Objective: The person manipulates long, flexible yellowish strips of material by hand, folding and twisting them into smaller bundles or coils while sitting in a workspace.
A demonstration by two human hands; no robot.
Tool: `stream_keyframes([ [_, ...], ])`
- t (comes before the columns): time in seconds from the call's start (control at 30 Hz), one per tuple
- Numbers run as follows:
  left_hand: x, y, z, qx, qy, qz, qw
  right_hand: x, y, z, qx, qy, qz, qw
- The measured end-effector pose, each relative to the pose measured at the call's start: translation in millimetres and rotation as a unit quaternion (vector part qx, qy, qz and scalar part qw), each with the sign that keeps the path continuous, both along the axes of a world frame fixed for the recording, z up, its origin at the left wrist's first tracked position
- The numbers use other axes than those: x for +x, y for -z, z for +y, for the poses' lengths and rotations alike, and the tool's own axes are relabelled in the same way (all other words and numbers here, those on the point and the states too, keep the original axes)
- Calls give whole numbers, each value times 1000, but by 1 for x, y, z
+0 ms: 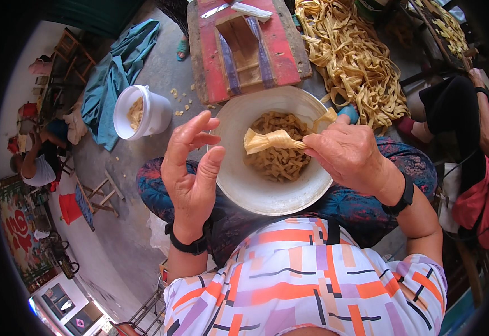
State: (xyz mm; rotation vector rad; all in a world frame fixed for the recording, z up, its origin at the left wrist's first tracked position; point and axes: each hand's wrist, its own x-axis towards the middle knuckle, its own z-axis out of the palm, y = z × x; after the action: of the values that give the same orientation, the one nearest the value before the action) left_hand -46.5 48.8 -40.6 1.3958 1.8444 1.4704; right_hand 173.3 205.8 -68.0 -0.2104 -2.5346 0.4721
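Observation:
My right hand (347,153) pinches a pale tan, ribbon-like strip (271,140), apparently tofu skin, with a knot or wrap near its flared end. Another end of the strip stands up behind the fingers. Below it, a white basin (244,199) rests at my lap, partly filled with short tan pieces (284,166) heaped in its middle. My left hand (192,172) is raised over the basin's left rim, fingers apart and holding nothing. A gap separates it from the strip's flared end.
Beyond the basin stands a red-topped wooden bench (288,54) bearing a wooden trough (240,54) and a metal blade (215,10). Long tan strips (349,63) pile at right, near a seated person (446,101). Leftward are a white bucket (156,113) and teal cloth (118,67).

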Motion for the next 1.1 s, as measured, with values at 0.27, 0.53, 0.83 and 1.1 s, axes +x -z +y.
stream_keyframes([
  [0.27, 17, 5, 20, -83, 230, 434, 867, -14, -5, -12, 56, -96, -45, 993],
  [0.53, -14, 8, 37, -60, 177, 386, 903, -23, -8, 24, -52, -102, -104, 988],
  [0.83, -73, 25, 125, 6, -22, 196, 980, -99, 10, 122, 110, 52, 68, 990],
  [1.1, -87, 68, 115, -67, -63, 137, 986, -91, 48, 124, 59, 84, 2, 995],
])
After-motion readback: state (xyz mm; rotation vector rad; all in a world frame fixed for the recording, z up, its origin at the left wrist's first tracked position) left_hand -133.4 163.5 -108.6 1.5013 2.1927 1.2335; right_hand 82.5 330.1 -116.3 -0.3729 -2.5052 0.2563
